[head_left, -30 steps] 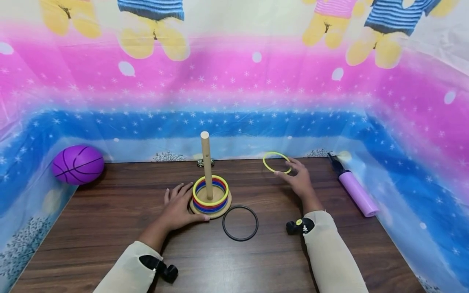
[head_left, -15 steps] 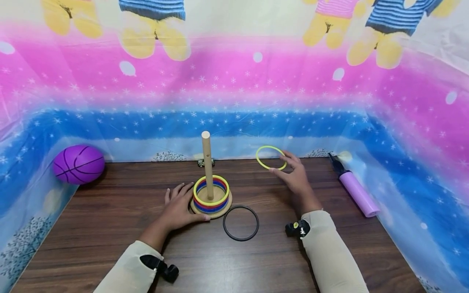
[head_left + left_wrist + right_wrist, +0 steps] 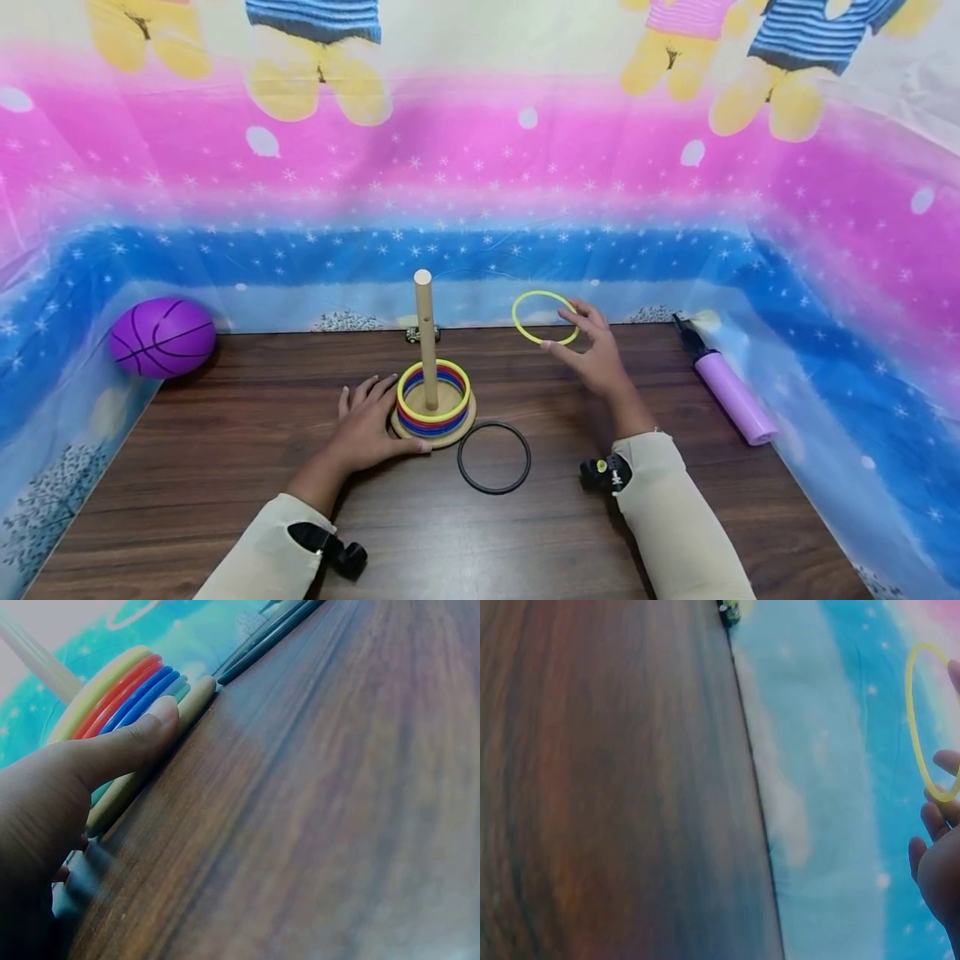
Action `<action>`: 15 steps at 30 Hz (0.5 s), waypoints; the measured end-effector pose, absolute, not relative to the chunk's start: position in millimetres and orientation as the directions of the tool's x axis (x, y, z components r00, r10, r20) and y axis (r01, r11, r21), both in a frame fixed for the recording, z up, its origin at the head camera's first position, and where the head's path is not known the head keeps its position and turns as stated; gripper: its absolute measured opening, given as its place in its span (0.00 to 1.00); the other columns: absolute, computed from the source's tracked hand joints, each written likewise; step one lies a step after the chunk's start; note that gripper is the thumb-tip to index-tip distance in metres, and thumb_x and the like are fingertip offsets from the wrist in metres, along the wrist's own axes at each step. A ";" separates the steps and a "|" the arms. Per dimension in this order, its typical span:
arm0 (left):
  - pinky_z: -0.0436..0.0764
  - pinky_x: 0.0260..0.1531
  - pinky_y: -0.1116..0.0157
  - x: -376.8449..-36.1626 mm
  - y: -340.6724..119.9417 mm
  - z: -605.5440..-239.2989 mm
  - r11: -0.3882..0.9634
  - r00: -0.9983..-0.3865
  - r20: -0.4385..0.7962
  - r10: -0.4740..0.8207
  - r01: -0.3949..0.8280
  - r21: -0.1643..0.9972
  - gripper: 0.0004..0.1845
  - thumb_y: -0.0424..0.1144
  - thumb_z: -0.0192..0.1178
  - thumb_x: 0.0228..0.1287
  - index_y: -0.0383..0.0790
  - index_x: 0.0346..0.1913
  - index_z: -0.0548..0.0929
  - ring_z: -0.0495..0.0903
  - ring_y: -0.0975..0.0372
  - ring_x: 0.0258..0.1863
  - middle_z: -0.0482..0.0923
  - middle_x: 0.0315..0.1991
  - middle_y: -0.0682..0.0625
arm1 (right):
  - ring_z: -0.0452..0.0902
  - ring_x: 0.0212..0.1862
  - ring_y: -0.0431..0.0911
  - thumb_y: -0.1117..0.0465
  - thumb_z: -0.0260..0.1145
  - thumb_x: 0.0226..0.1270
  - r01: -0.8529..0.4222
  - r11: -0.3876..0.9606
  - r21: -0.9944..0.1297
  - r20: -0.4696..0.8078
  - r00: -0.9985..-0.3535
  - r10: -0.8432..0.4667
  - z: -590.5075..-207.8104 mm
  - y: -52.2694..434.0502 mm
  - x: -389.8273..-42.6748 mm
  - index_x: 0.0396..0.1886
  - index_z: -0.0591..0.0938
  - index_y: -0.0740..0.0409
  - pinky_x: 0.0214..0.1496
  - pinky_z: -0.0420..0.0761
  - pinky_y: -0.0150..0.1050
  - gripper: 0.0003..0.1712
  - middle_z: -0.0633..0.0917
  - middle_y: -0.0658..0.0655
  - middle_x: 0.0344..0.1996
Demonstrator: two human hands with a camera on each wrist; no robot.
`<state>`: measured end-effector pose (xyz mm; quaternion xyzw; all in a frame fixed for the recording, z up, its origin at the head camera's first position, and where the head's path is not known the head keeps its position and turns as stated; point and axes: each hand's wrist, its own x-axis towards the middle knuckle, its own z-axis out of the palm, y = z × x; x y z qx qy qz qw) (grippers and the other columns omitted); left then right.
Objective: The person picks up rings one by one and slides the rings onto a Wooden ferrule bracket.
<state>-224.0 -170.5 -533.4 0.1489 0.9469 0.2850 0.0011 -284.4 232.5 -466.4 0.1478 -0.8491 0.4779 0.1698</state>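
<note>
A wooden ring-toss stand (image 3: 425, 333) has an upright peg and round base, with yellow, red and blue rings (image 3: 467, 392) stacked around the peg; a green one also shows low in the left wrist view. My left hand (image 3: 366, 429) holds the base at its left side, thumb (image 3: 146, 739) along the front by the lower rings and the other fingers behind. Raised to the right of the peg, my right hand (image 3: 597, 354) pinches a yellow ring (image 3: 515, 315) between thumb and fingers. The right wrist view catches that ring (image 3: 910, 697) at its edge.
A black ring (image 3: 495, 492) lies in front of the base. A purple ball (image 3: 162, 337) sits back left, and a pink hand pump (image 3: 733, 397) lies at the right. A tiny toy car (image 3: 412, 334) stands at the back edge, against a printed cloth (image 3: 480, 192).
My right hand has lifted the yellow ring and carried it left, toward the peg. My left hand stays in place at the base.
</note>
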 end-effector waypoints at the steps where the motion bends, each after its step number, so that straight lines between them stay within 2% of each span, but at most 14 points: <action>1: 0.34 0.81 0.25 -224.0 -170.2 -533.6 0.793 -0.955 0.082 0.283 0.282 0.540 0.66 0.74 0.79 0.50 0.40 0.85 0.66 0.48 0.35 0.87 0.60 0.87 0.36 | 0.55 0.87 0.62 0.58 0.83 0.67 -0.415 0.498 -0.762 0.431 -0.898 -0.089 -463.7 230.4 -282.4 0.76 0.81 0.59 0.83 0.63 0.71 0.39 0.68 0.61 0.84; 15: 0.35 0.80 0.24 -223.7 -169.7 -532.7 0.793 -0.954 0.093 0.285 0.290 0.536 0.66 0.74 0.79 0.50 0.40 0.85 0.67 0.49 0.34 0.87 0.61 0.86 0.36 | 0.59 0.87 0.56 0.60 0.85 0.63 -0.541 0.415 -0.732 0.550 -0.828 -0.110 -425.8 192.8 -265.0 0.74 0.83 0.55 0.84 0.62 0.70 0.39 0.73 0.55 0.82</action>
